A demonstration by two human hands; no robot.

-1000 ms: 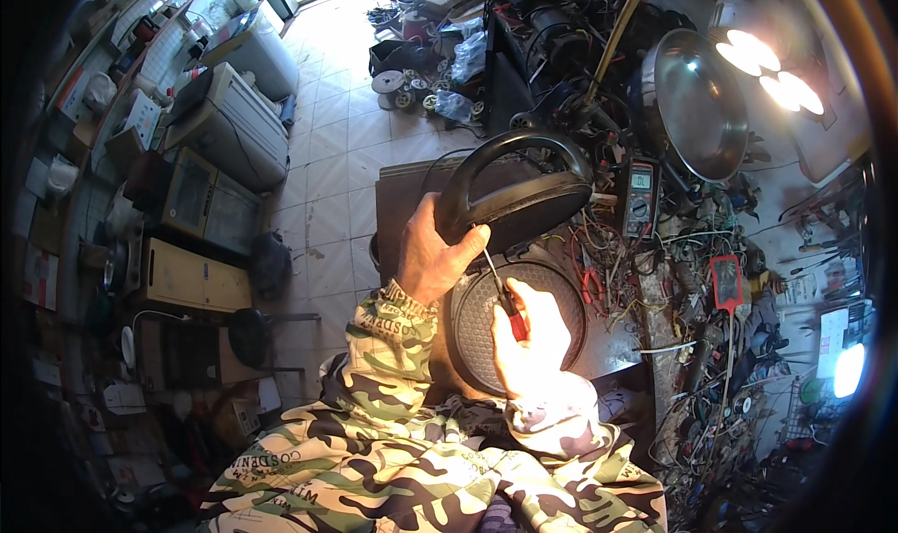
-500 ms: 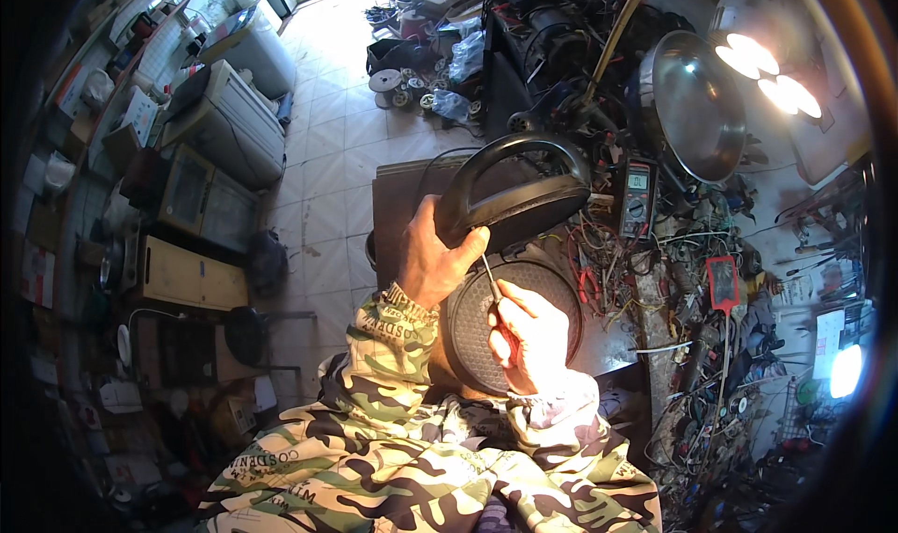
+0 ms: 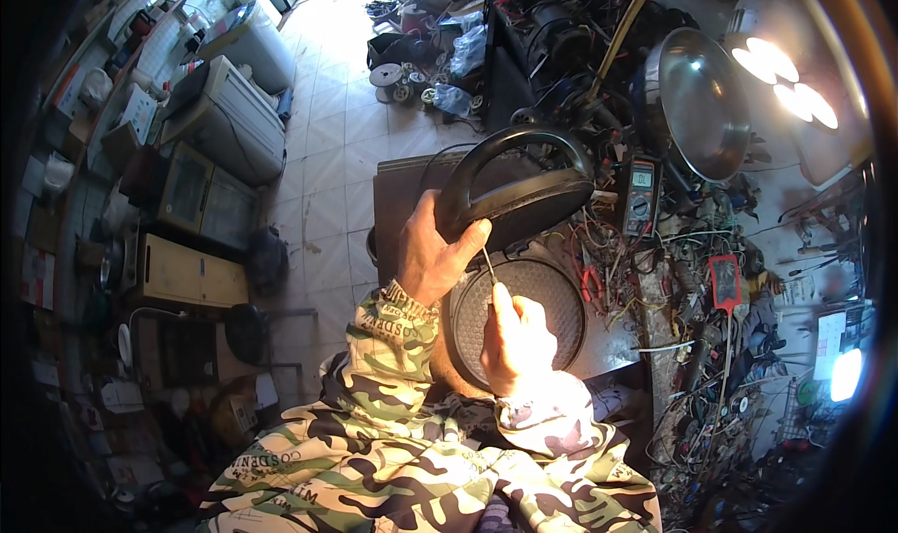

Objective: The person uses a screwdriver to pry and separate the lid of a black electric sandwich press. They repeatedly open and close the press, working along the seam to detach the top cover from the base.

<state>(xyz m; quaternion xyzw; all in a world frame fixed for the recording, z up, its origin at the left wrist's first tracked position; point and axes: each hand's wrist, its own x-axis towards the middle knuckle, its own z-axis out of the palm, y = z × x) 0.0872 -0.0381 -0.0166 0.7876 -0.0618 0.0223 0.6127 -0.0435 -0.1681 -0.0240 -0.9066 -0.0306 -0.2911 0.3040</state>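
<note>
A round black electric griddle stands on the bench before me, its textured lower plate (image 3: 554,318) facing up. Its raised black lid (image 3: 533,201), with a big arched handle, tilts above the plate. My left hand (image 3: 432,252) is closed on the lid's left side, thumb lying along the near edge. Pinched in my right hand (image 3: 517,341) is a thin-shafted screwdriver (image 3: 490,267), pointing up at the lid's edge by my left thumb. That hand covers part of the plate and most of the screwdriver's handle; the tip's exact contact cannot be made out.
Right of the griddle lie a multimeter (image 3: 640,199), red-handled pliers (image 3: 591,283) and tangled wires. A shiny metal pan-shaped bowl (image 3: 702,105) and a bright lamp (image 3: 795,84) stand beyond. A red fly swatter (image 3: 725,282) lies farther right. Cabinets (image 3: 195,271) line the left wall.
My right hand has turned about the screwdriver, and its red handle is now hidden. My left hand and the lid have barely moved.
</note>
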